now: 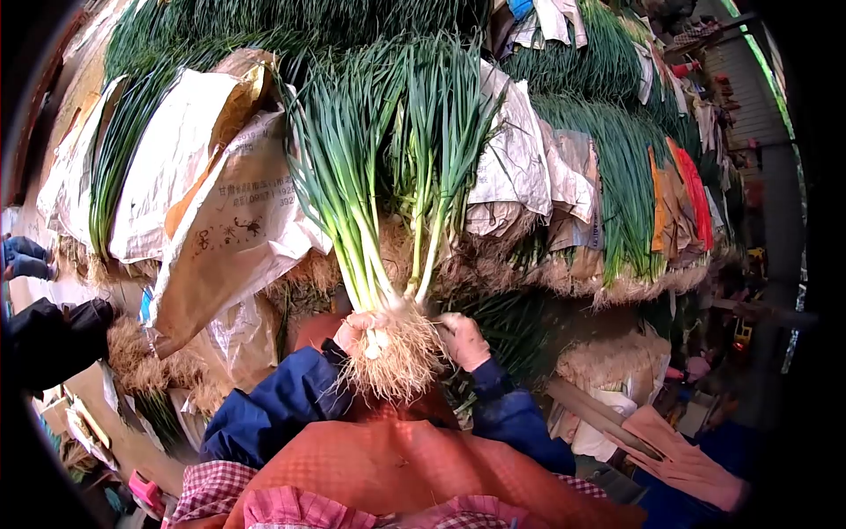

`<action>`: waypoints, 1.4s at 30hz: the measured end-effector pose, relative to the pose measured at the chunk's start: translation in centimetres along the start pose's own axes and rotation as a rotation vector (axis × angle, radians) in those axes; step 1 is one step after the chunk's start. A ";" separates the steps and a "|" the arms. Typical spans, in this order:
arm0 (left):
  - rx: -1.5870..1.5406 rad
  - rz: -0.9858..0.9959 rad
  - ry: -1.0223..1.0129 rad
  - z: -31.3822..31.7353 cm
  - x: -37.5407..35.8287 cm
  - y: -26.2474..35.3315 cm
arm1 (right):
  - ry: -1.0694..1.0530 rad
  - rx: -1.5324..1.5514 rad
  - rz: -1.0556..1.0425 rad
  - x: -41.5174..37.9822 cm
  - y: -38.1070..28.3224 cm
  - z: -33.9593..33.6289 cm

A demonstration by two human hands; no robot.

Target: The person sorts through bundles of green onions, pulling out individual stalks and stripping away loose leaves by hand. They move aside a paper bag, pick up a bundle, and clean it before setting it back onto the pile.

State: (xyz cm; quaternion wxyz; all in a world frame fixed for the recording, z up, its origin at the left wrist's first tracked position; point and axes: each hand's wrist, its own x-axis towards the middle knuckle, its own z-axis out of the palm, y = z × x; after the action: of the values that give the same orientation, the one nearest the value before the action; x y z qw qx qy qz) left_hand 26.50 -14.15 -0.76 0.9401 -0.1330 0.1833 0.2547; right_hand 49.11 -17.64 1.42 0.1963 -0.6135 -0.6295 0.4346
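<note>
In the head view, a bunch of green onions (366, 256) stands in front of me, leaves up and away. Its white bulbs and shaggy pale roots (397, 357) point toward my body. My left hand (351, 333) is closed around the lower stalks, just above the roots; the bunch partly covers its fingers. My right hand (463, 342) is at the right edge of the roots, fingers curled in against them. The bunch splits into a thicker left group and a thinner right group of stalks.
Stacked green onions (590, 132) rise in rows ahead, partly draped with white sacks (189, 141). A printed sack (251, 198) hangs at the left. At lower right a wooden bar (608, 419) lies beside a pink glove (692, 463). A person's dark sleeve (57, 339) reaches in from the left.
</note>
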 end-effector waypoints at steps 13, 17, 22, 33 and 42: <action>0.047 -0.066 0.032 -4.9 -1.4 0.8 | 0.047 0.869 0.207 6.0 -3.0 1.7; 0.391 0.191 0.129 -0.4 0.0 -0.8 | 0.207 0.117 0.142 6.3 -0.9 4.5; 0.159 0.098 0.108 2.3 -0.7 -0.4 | 0.339 -0.078 -0.153 4.3 -0.9 2.5; 0.141 0.082 0.192 -1.4 0.4 -0.2 | 0.198 0.246 -0.057 5.3 -2.4 0.6; 0.054 0.084 0.079 -0.7 0.2 -0.1 | 0.203 -0.065 0.024 -0.3 -1.2 -1.3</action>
State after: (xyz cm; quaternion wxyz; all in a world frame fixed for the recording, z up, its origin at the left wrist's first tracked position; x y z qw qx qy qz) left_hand 26.47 -14.40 -1.49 0.9239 -0.1097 0.2323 0.2834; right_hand 49.43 -17.42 3.14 0.2339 -0.6678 -0.6128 0.3519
